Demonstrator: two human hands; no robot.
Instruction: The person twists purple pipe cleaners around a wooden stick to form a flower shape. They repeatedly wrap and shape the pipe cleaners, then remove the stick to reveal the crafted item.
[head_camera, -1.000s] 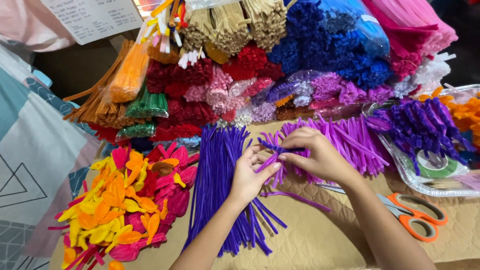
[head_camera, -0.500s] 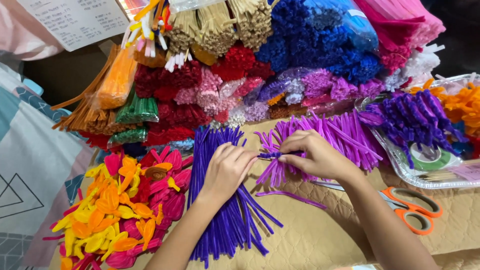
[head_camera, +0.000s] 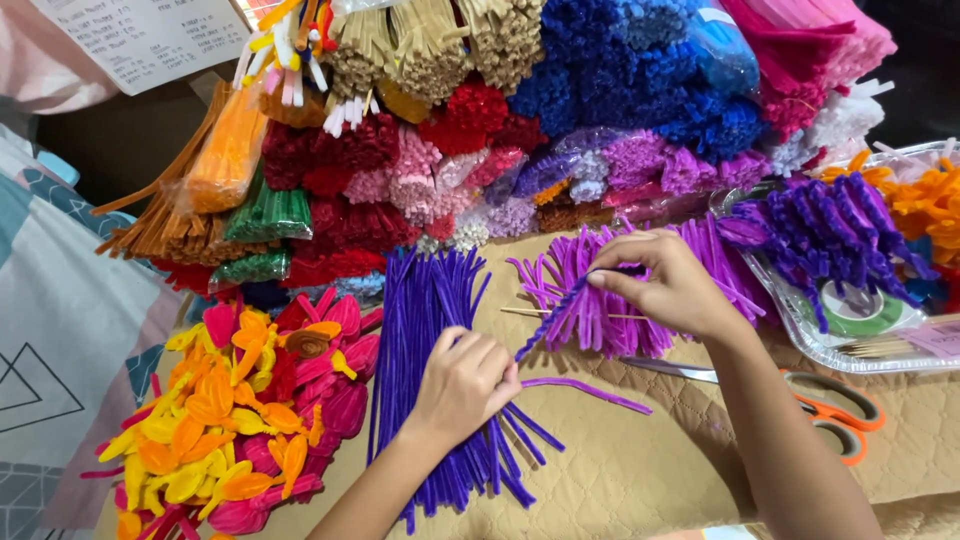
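Observation:
My left hand is closed on the lower end of a dark purple pipe cleaner, resting on a pile of loose dark purple pipe cleaners. My right hand pinches the upper end of the same pipe cleaner and holds it up diagonally above a fan of lighter magenta-purple pipe cleaners. A single violet pipe cleaner lies on the tan quilted mat just right of my left hand.
Orange-handled scissors lie right of my forearm. A clear tray holds curled purple pieces and a green tape roll. Pink, yellow and orange pipe-cleaner flowers lie at the left. Bundles of coloured pipe cleaners are stacked along the back.
My hands have moved apart: the left slid down toward me over the dark purple pile, the right rose to the right, stretching one pipe cleaner between them.

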